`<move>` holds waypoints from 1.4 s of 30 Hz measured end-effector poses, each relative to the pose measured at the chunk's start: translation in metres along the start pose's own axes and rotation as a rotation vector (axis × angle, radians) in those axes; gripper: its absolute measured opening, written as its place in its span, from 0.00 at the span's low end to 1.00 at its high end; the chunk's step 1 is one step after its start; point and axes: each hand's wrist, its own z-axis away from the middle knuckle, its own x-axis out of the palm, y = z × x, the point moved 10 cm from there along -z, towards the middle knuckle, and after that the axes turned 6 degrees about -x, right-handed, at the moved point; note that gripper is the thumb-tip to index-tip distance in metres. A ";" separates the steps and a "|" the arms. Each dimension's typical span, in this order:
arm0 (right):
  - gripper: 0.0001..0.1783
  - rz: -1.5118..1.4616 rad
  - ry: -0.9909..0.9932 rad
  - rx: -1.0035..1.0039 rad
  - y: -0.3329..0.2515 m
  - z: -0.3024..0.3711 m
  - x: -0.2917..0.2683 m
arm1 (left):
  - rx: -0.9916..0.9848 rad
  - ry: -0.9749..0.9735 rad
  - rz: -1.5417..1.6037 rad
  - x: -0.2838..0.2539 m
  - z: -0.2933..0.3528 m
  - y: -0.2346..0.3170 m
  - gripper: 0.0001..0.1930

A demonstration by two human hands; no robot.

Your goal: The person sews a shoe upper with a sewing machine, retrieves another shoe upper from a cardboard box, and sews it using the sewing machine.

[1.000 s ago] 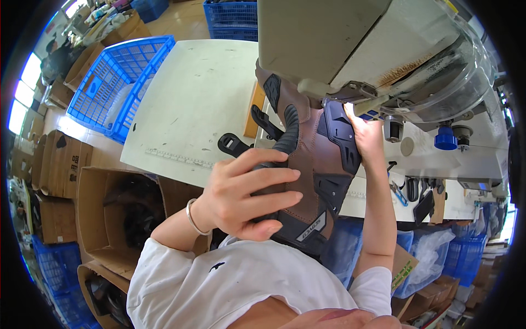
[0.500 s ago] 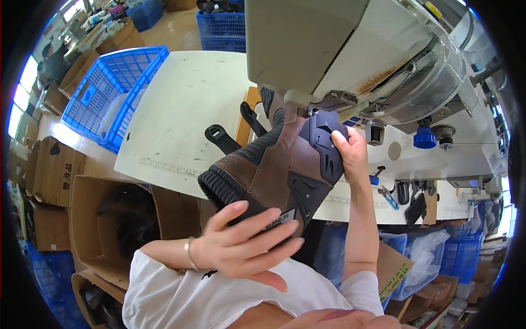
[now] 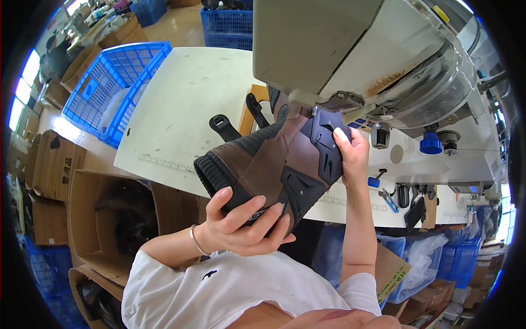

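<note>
A brown leather boot [image 3: 257, 164] with black moulded plates and ribbed black panels lies tilted under the head of a sewing machine [image 3: 312, 49]. My left hand [image 3: 249, 219] is closed round the boot's near lower end, fingers curved over the black part. With thumb on top, my right hand [image 3: 353, 156] grips the boot's far right edge at a black plate [image 3: 326, 131], close to the presser foot area. The needle itself is hard to make out. Two black straps [image 3: 224, 127] stick out from the boot's left side over the table.
The pale work table [image 3: 170, 104] has a ruler strip along its near edge. A blue basket [image 3: 118, 90] stands at the left, open cartons [image 3: 109, 219] below it. Cutters [image 3: 390, 202] and a phone-like black slab [image 3: 415, 213] lie at the right. A blue knob [image 3: 430, 143] juts from the machine.
My left hand has gone from loosely spread fingers to curling round the near end of the boot. That end has shifted slightly left; my right hand keeps its hold. The view has shifted a little.
</note>
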 end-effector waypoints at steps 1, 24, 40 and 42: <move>0.11 -0.001 -0.002 0.002 0.000 0.001 0.001 | 0.004 0.010 0.001 -0.002 0.000 0.000 0.11; 0.14 0.034 0.077 0.116 0.019 -0.017 -0.016 | -0.039 -0.035 0.090 0.006 -0.034 -0.021 0.12; 0.16 0.095 0.199 0.058 0.001 -0.021 -0.016 | -0.068 -0.142 0.180 0.018 -0.054 -0.037 0.23; 0.16 0.109 0.215 0.102 0.005 -0.020 -0.017 | -0.063 -0.150 0.182 0.018 -0.054 -0.037 0.23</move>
